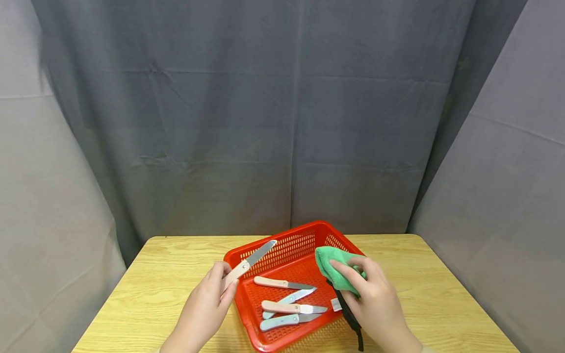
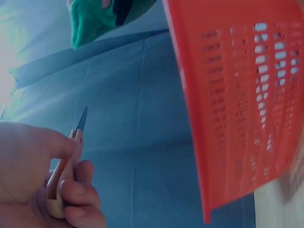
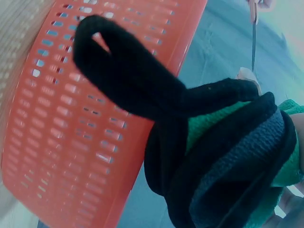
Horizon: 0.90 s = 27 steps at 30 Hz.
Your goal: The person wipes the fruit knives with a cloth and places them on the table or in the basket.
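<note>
My left hand (image 1: 204, 306) grips a folding knife (image 1: 242, 269) by its pale pinkish handle, the blade out and pointing up to the right over the red basket's left side. In the left wrist view the fingers curl round the handle (image 2: 69, 175). My right hand (image 1: 372, 294) pinches a bunched green cloth (image 1: 335, 262) with black edging above the basket's right side. From the cloth hangs a black loop strap (image 3: 128, 71), and a white tag (image 1: 336, 305) shows beside it. The knife and the cloth are apart.
The red plastic basket (image 1: 320, 224) with slotted walls stands on a wooden table (image 1: 176, 264). Several knives with blades out lie in it, among them a pink-handled one (image 1: 271, 282) and a light blue-handled one (image 1: 280, 322). Grey curtains (image 1: 220, 122) hang behind and at both sides.
</note>
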Available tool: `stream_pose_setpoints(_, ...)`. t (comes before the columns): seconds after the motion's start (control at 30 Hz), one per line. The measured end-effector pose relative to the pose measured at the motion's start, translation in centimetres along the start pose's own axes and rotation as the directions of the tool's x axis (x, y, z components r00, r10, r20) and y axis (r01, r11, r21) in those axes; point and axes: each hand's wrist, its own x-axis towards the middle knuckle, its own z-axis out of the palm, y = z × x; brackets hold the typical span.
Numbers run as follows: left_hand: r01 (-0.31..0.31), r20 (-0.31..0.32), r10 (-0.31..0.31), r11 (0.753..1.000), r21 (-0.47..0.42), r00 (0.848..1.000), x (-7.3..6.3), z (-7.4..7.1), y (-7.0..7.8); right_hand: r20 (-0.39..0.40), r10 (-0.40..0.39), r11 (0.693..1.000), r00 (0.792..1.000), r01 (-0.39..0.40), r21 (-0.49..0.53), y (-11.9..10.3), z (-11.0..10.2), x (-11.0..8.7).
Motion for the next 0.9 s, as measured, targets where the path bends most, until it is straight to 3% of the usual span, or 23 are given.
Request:
stream_pose_setpoints(0.5, -0.137, 0.000, 0.137, 0.990, -0.019, 0.991, -0.6, 3.0, 2.4, 0.042, -0.127, 0.991, 0.991, 0.124, 0.052, -3.0, 1.1, 0.4)
stream_pose_setpoints(0.7, -0.189, -0.028, 0.188, 0.982, -0.019, 0.982, -0.9, 3.7, 2.8, 0.065, -0.157, 0.987, 0.985, 0.158, 0.000, -3.8, 1.5, 0.6)
stream_pose_setpoints(0.9, -0.198, 0.021, 0.199, 0.980, -0.033, 0.980, -1.1, 3.8, 3.2, 0.127, -0.150, 0.988, 0.981, 0.154, -0.029, -4.2, 1.9, 0.5)
